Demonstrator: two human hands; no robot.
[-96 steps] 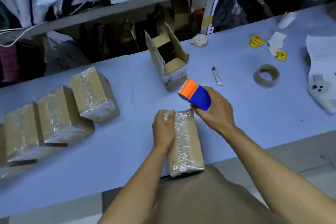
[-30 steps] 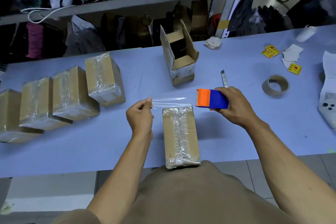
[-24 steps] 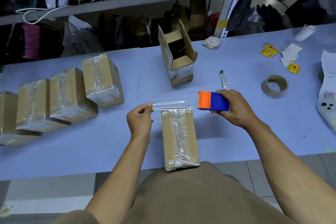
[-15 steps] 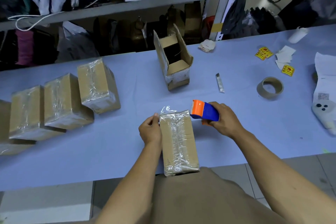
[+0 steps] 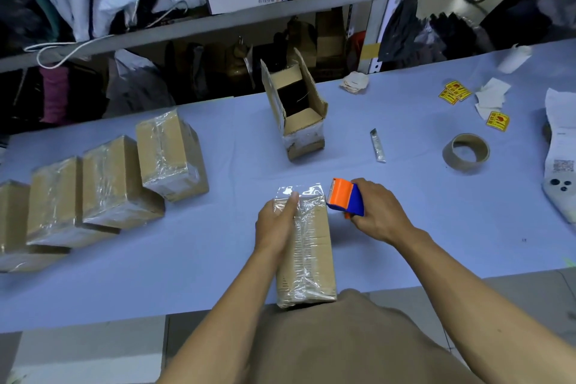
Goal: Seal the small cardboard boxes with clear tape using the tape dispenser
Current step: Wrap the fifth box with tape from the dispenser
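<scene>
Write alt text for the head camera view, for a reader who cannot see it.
A person's left hand presses clear tape onto the far end of a small cardboard box while the right hand grips an orange and blue tape dispenser beside it. Taped boxes line the blue table at left.

A long table (image 5: pixel 405 215) with a pale blue top runs across the room. Behind it stand grey metal shelves (image 5: pixel 280 6) — crowded with bags, clothes and boxes, dim underneath. Grey floor tiles (image 5: pixel 87 352) show below.
</scene>
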